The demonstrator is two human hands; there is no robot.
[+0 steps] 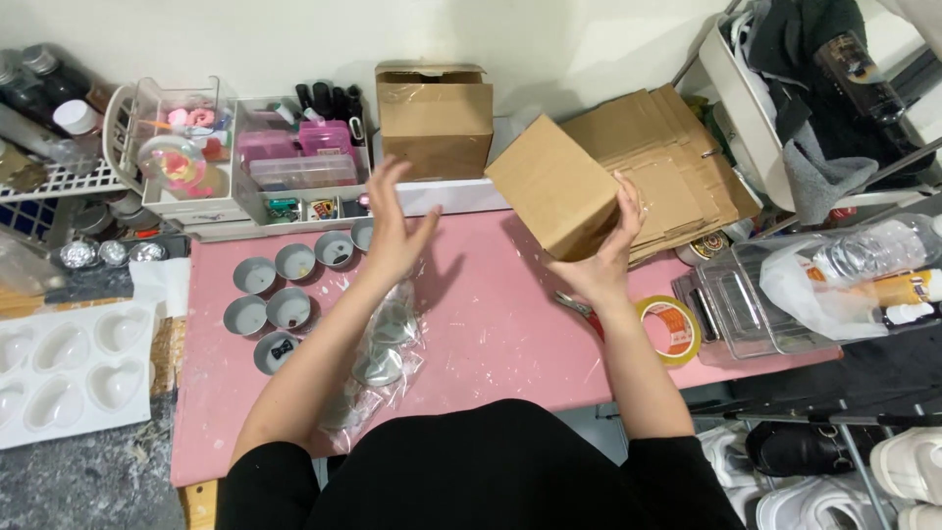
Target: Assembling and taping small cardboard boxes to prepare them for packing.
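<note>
Above the pink tabletop [491, 334], her right hand [603, 257] grips a cardboard box [554, 186]; the left hand [395, 228] hovers open-palmed, empty.

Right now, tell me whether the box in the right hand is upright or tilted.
Tilted. The cardboard box rests cornerwise against the right hand, above the pink table.

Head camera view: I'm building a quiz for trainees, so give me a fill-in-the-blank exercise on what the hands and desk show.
1. The right hand holds a brown ____ box above the pink table.
2. The left hand is open and holds ____.
3. The roll of tape lies to the ____ of the person's right forearm.
4. The small round tins on the table are ____ in colour.

Missing words: cardboard; nothing; right; grey
</note>
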